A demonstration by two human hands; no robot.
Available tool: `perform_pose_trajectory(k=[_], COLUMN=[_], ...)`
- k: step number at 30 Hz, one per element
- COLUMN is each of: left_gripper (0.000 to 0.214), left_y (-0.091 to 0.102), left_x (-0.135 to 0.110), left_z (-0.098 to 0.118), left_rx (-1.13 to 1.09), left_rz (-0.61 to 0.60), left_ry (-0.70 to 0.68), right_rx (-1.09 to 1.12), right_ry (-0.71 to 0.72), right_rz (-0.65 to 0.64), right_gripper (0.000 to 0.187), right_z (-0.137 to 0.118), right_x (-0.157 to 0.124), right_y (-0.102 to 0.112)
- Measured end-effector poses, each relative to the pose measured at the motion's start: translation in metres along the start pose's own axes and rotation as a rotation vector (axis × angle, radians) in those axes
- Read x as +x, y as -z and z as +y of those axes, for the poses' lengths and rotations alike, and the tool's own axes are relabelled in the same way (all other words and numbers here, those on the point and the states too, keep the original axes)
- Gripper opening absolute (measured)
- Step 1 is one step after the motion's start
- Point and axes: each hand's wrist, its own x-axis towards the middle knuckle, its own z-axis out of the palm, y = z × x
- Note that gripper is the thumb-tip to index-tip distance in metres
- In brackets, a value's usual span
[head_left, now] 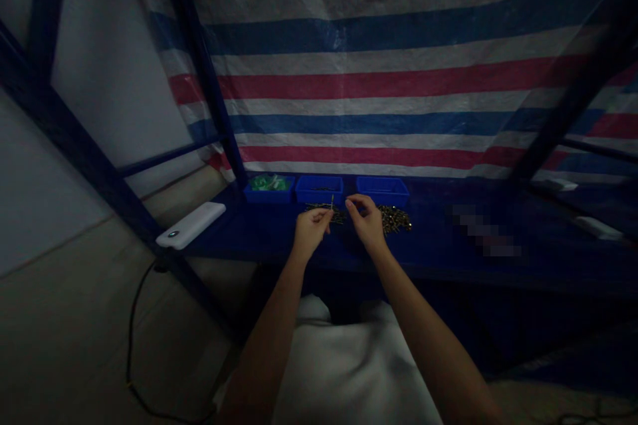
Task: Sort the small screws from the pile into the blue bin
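Striped tarp backed the blue bench [249, 234]; left hand [310, 229] pinched a thin pin [332, 202] upright near the metal pile [395, 218], handy for the right hand [367, 220], fingertips bunched, contents unclear

White power bank [191, 224], black cable [130, 345], striped tarp [399, 66] behind.

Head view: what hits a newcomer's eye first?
The red, white and blue striped tarp fills the back. Below it, at the middle of the dark blue table, the left hand pinches a thin pin upright close to the right hand, beside a pile of small metal parts. Three blue trays line the table's far edge; a white power bank lies at its left end.
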Motion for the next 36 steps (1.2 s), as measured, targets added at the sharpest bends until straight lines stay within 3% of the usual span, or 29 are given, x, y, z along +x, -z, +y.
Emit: perform_pose_trajectory(k=[4,8,11,19,24,28,30,34,36], left_gripper=[0.025,0.028,0.029,0.017,0.020,0.024,0.024,0.019,0.018], left_y=[0.002,0.010,0.020,0.033,0.044,0.054,0.055,0.048,0.045], left_x=[0.024,0.034,0.036,0.047,0.038,0.033,0.033,0.038,0.039], left_z=[0.026,0.068,0.084,0.057,0.066,0.067,0.063,0.056,0.056], left_rx=[0.005,-0.111,-0.194,0.093,-0.119,-0.449,-0.459,-0.134,-0.043], left_rz=[0.043,0.004,-0.009,-0.081,-0.176,-0.047,-0.042,-0.281,-0.335], left_ry=[-0.022,-0.199,-0.277,-0.156,-0.129,-0.191,-0.158,-0.009,0.015], right_rx=[-0.111,-0.170,-0.202,-0.222,-0.237,-0.242,-0.244,-0.243,-0.244], right_ry=[0.092,0.130,0.129,0.110,0.111,0.111,0.104,0.097,0.096], right_rz=[0.043,0.017,0.003,-0.031,-0.042,-0.049,-0.053,-0.056,-0.057], right_gripper=[0.019,0.017,0.016,0.016,0.016,0.015,0.015,0.015,0.015], right_z=[0.012,0.014,0.013,0.012,0.014,0.017,0.017,0.016,0.016], right_x=[-0.006,-0.011,-0.012,-0.015,-0.015,-0.015,-0.015,-0.015,-0.015], right_y=[0.006,0.008,0.009,0.010,0.009,0.009,0.009,0.009,0.009])
